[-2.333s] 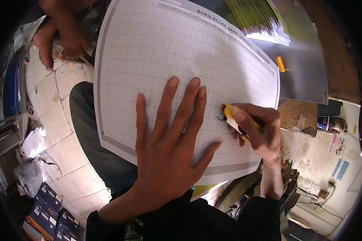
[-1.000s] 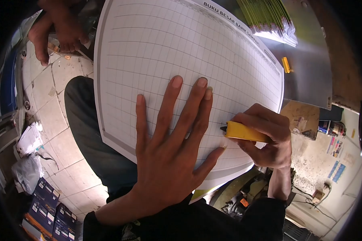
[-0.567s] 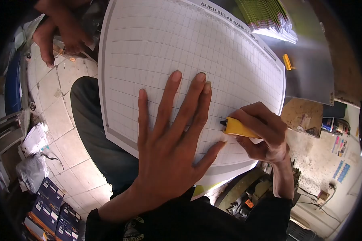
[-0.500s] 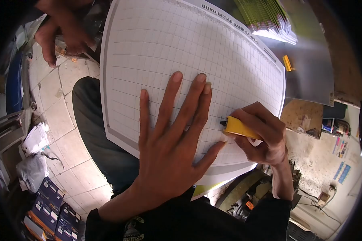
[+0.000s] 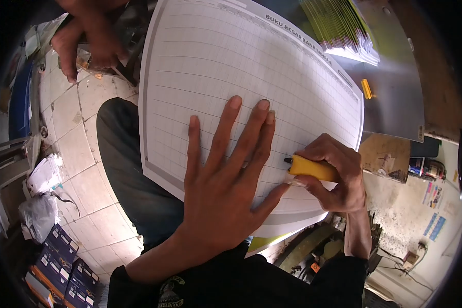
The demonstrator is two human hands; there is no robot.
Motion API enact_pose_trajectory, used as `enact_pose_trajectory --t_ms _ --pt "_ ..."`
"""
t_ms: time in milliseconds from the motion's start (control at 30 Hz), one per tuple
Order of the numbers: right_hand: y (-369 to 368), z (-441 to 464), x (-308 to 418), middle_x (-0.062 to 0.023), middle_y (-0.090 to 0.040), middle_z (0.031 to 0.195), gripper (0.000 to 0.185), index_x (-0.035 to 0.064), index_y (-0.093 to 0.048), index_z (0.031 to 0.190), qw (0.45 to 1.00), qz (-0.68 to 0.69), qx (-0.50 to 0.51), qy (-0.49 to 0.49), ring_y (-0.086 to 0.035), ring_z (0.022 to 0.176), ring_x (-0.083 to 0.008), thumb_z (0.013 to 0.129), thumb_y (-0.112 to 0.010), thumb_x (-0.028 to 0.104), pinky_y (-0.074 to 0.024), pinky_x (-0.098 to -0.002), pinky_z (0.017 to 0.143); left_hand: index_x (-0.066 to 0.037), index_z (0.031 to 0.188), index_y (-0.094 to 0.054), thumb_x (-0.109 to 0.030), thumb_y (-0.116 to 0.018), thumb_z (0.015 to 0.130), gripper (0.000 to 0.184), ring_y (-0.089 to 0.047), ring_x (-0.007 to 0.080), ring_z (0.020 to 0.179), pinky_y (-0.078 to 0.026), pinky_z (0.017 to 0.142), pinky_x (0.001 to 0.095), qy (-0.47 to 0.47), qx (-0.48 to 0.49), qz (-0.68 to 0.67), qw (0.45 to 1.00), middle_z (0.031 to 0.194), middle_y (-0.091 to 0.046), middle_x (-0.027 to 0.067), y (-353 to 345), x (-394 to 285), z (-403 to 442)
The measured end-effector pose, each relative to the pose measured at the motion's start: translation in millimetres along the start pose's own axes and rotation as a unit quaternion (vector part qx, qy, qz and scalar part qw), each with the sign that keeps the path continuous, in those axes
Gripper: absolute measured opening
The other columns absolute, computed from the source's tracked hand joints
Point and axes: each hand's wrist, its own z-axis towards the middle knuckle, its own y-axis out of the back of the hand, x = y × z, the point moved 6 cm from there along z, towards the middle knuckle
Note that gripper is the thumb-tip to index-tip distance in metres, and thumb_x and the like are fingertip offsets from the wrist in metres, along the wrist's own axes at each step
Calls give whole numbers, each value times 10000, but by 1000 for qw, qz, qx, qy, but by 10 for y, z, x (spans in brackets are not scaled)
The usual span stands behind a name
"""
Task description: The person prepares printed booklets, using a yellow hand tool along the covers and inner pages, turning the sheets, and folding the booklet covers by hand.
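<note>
A large white sheet printed with a grid (image 5: 205,66), headed "BUKU BESAR BANK SAMPAH", lies across my lap area. Flat on its lower half rests my left hand (image 5: 220,190), palm down with the fingers spread. My right hand (image 5: 339,177) grips a yellow hand tool (image 5: 313,168), block-shaped with a small black tip pointing left over the sheet. Its exact kind is unclear, and whether the tip touches the paper cannot be told. My left thumb's tip lies close to the right thumb, beneath the tool.
At the upper right, a stack of green-edged booklets (image 5: 339,31) and a small yellow item (image 5: 366,88) lie on a grey surface (image 5: 395,108). Another person's hands (image 5: 87,51) are at upper left. Dark boxes (image 5: 61,262) stand on the tiled floor (image 5: 82,179) at lower left.
The view has shifted slightly, so the sheet and my left hand appear a little farther right. The yellow tool is turned slightly in my right hand. Both hands stay over the sheet.
</note>
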Motion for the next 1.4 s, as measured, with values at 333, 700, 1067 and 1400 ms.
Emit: enact_pose_trajectory --t_ms 333,700,1067,1400 --pt "-20 -32 76 -148 -684 904 387 -28 -704 1070 1000 -14 10 16 -711 764 -255 731 -875 44 -551 -335 632 -69 1534 -425 -462 -781 816 893 -162 380 1553 -41 1210 682 -2 6 13 1000 1643 -323 116 -26 27 -13" --pt "-152 -223 63 -75 -681 950 357 36 -759 1049 975 -137 -66 164 -641 672 -162 732 -852 172 -532 -290 519 -87 1561 -374 -629 -772 759 1046 -146 391 1556 -39 1198 702 -5 53 29 998 1651 -290 154 32 17 -11" --pt "-46 -271 -17 -108 -707 991 334 18 -689 1097 971 43 -166 170 -692 788 -198 821 -811 162 -615 -350 676 -89 1564 -370 -652 -820 691 1132 -172 391 1551 -64 1203 685 -16 57 79 995 1644 -306 153 81 -45 12" --pt "210 -424 -363 -95 -694 860 424 -21 -669 1107 902 222 -152 -338 -615 667 -116 930 -758 355 -485 -242 552 -159 1524 -466 -600 -814 730 973 -261 353 1529 -98 1208 648 -139 142 38 979 1632 -330 155 208 -337 -338"
